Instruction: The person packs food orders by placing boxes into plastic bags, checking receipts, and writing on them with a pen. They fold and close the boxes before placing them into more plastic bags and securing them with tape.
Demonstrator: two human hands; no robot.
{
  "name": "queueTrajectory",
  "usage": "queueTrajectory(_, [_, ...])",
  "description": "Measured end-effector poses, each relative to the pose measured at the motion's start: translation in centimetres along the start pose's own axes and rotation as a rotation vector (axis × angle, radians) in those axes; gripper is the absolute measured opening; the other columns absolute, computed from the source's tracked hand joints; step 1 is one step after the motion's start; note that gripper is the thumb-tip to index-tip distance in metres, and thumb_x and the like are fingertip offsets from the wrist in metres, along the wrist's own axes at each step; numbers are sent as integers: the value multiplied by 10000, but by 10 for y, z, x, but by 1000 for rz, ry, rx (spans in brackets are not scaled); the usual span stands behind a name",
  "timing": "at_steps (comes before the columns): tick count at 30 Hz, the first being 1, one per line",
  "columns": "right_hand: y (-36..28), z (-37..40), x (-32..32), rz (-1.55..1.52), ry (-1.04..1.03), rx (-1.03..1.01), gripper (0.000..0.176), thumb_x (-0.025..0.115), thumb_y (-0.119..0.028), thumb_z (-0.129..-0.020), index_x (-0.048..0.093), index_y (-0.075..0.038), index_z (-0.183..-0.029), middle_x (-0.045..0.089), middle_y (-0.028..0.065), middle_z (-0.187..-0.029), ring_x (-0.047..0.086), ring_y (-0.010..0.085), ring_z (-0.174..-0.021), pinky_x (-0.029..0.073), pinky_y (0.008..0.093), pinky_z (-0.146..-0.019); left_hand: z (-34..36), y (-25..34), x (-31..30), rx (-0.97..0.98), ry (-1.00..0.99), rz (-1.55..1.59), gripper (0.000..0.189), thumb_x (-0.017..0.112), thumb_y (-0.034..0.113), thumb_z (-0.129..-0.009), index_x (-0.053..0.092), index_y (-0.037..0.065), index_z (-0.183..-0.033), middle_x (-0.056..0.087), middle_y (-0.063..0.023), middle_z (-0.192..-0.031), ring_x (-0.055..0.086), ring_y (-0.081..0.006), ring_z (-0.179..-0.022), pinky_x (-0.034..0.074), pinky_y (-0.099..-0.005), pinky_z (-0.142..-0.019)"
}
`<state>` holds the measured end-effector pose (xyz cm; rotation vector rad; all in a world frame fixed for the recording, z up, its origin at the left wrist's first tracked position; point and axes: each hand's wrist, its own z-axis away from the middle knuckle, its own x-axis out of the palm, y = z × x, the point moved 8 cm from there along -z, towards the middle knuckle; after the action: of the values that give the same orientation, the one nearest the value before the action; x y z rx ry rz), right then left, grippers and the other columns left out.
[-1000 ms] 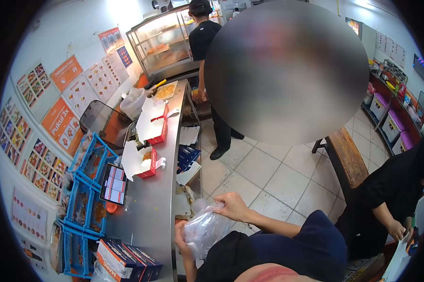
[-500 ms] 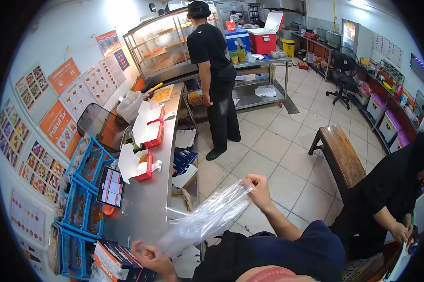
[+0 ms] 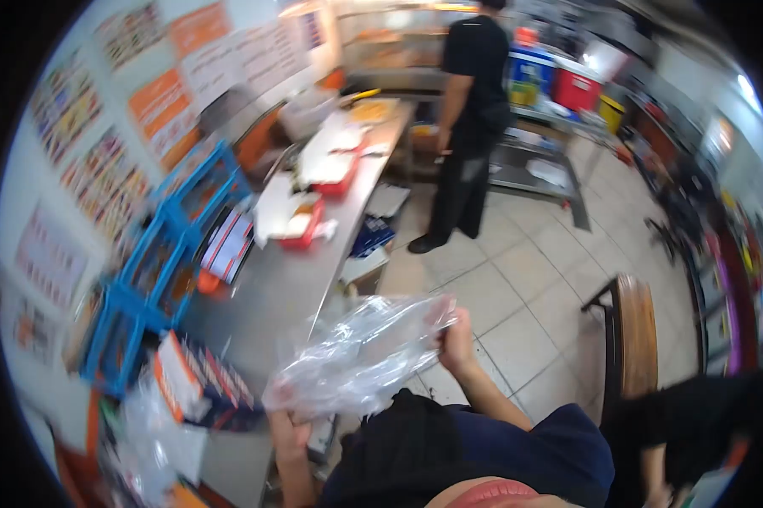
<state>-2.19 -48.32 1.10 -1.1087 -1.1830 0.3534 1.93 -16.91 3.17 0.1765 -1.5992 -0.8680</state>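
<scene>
A clear plastic bag [image 3: 360, 351] is spread between my two hands above the counter's front edge and the floor. My left hand [image 3: 288, 432] holds its near left end, with the fingers partly covered by the film. At the far right end, my right hand [image 3: 457, 343] grips the bag's edge. To the left of my left hand lies a dark blue and orange printed box [image 3: 203, 385]. Farther up the steel counter [image 3: 258, 326] are two open red-and-white food boxes, the nearer box [image 3: 301, 224] with food in it and the farther box [image 3: 335, 173] behind it.
Blue plastic baskets [image 3: 157, 271] and a tablet [image 3: 227, 245] line the wall side. More clear plastic [image 3: 148, 432] lies at lower left. A person in black [image 3: 474, 110] stands by the display cabinet; another person [image 3: 694, 423] is at lower right, beside a wooden bench [image 3: 635, 339].
My view has swung left, with some blur. The bag, earlier pulled into a long taut strip, now looks wider and looser. My hands are closer together, and my left hand has come away from the printed box.
</scene>
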Motion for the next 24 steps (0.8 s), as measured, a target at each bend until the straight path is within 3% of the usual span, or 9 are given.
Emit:
queueTrajectory(3, [-4,-14,33,-292,-225,203,287,493,-323,-979,540,-110,-793,518,-19,-671,471,58,-548,377,221,-461,48,43,12,483,646,-477,204,686,-36,-776,530,91,-807,513,59,-716,508,-80,-613,403,-219,-516])
queueTrajectory(7, [-8,-26,42,-448,-463,241,367,434,-296,-982,537,-14,-1194,622,110,-1113,579,238,-1076,519,363,-870,136,95,50,803,632,-1121,447,798,29,-646,360,65,-566,351,35,-540,322,-61,-515,243,-239,-465])
queueTrajectory(9, [-12,-81,13,275,-297,-116,387,468,-304,-961,558,24,-1145,616,123,-1119,603,236,-1028,530,378,-846,215,123,61,1098,1037,-1149,472,824,52,-649,365,55,-538,342,38,-532,300,-69,-505,230,-240,-460])
queueTrajectory(12, [-28,-75,130,86,-1083,18,367,540,-304,-929,585,16,-1103,612,117,-1100,618,201,-947,536,357,-797,279,116,88,1073,1379,-1358,434,844,77,-652,414,51,-600,369,38,-560,315,-57,-524,244,-229,-479])
queueTrajectory(13, [-8,-47,147,426,-715,-176,331,589,-282,-886,614,4,-1052,608,107,-1063,611,168,-882,526,322,-752,302,115,70,1040,1478,-1236,403,827,68,-661,424,56,-651,393,24,-579,345,-65,-538,267,-231,-493])
queueTrajectory(18, [76,57,288,892,-1184,-488,235,711,16,-698,591,-40,-892,421,-47,-648,421,74,-611,392,194,-638,377,69,11,627,2112,-1427,316,726,66,-705,418,64,-773,424,-49,-620,400,-128,-562,351,-278,-542])
queueTrajectory(20, [85,99,338,475,-1390,-162,192,671,37,-750,578,-41,-898,395,-75,-636,326,16,-583,285,170,-553,456,44,-10,823,2231,-946,293,718,55,-710,433,65,-780,397,-45,-596,398,-129,-539,367,-274,-553])
queueTrajectory(22, [88,147,372,313,-1344,-211,194,688,7,-749,575,-38,-900,481,-39,-723,422,48,-657,371,208,-605,487,29,-13,691,2381,-935,276,693,20,-719,453,63,-849,445,-31,-655,443,-115,-610,384,-269,-569])
queueTrajectory(24, [68,241,401,85,-1349,-484,223,703,-18,-751,597,-31,-947,555,22,-871,515,133,-792,438,277,-700,516,23,-22,1082,2211,-901,314,677,12,-736,453,68,-949,499,-39,-812,470,-107,-751,402,-243,-627])
